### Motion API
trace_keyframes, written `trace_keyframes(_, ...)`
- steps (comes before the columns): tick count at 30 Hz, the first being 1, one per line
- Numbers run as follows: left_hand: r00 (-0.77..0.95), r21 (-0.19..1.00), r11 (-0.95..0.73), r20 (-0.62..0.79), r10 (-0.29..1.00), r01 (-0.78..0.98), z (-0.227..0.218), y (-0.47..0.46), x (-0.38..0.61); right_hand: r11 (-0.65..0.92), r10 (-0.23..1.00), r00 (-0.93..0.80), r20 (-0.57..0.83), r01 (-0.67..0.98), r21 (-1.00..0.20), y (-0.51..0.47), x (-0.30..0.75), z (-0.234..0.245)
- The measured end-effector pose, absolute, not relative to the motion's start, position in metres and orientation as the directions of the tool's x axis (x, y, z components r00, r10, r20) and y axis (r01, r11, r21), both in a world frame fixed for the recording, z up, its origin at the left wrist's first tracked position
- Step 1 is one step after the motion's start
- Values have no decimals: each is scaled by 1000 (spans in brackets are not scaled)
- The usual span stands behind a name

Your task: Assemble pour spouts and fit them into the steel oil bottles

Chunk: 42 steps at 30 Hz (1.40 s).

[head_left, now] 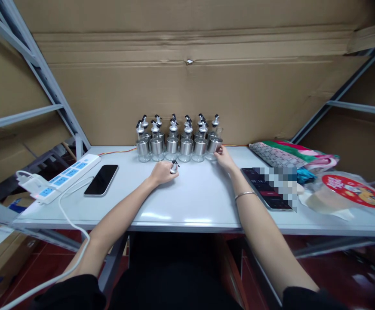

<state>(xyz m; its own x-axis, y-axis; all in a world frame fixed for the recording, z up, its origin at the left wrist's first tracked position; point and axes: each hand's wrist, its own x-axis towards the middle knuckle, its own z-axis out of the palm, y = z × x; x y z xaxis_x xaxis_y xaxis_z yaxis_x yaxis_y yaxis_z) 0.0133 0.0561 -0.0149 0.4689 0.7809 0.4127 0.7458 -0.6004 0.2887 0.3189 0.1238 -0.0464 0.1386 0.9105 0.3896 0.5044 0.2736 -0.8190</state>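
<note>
Several glass oil bottles with steel bands and spout caps stand in two rows at the back of the white table. My left hand rests on the table in front of them, closed around a small steel spout cap. My right hand reaches to the rightmost front bottle, which has no cap, and its fingers touch the steel band.
A black phone and a white power strip with a charger lie at the left. At the right lie a tablet, folded patterned cloth and a plastic bag with a red lid. Cardboard walls the back.
</note>
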Motion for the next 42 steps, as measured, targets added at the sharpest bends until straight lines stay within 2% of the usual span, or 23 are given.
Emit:
trace_keyframes(5, 478, 270, -588, 377, 793, 762, -14, 54, 15, 201, 852, 293, 434, 582, -788, 114, 311, -40)
trace_keyframes(9, 490, 250, -575, 330, 807, 779, -10, 51, 16, 218, 754, 368, 544, 641, -736, 103, 292, -23)
trace_keyframes(12, 483, 240, -554, 297, 824, 797, -9, 49, 17, 333, 705, 280, 652, 682, -652, 89, 268, -3)
trace_keyframes(15, 476, 230, -535, 267, 838, 813, -8, 48, 18, 489, 699, 57, 713, 690, -534, 73, 238, 10)
trace_keyframes(19, 459, 213, -511, 249, 853, 833, -8, 50, 17, 688, 689, -378, 619, 609, -394, 55, 199, 7)
trace_keyframes(22, 455, 202, -503, 239, 858, 840, -11, 53, 16, 730, 677, -533, 508, 578, -365, 51, 181, -4)
trace_keyframes(26, 458, 210, -505, 238, 857, 837, -15, 54, 17, 694, 717, -548, 430, 616, -373, 52, 182, -7)
trace_keyframes(32, 419, 263, -485, 269, 867, 834, -13, 50, 22, 635, 765, -482, 427, 676, -374, 52, 191, 2)
trace_keyframes(42, 534, 355, -562, 183, 825, 747, -14, 58, 18, 669, 724, -537, 434, 699, -252, 51, 185, -1)
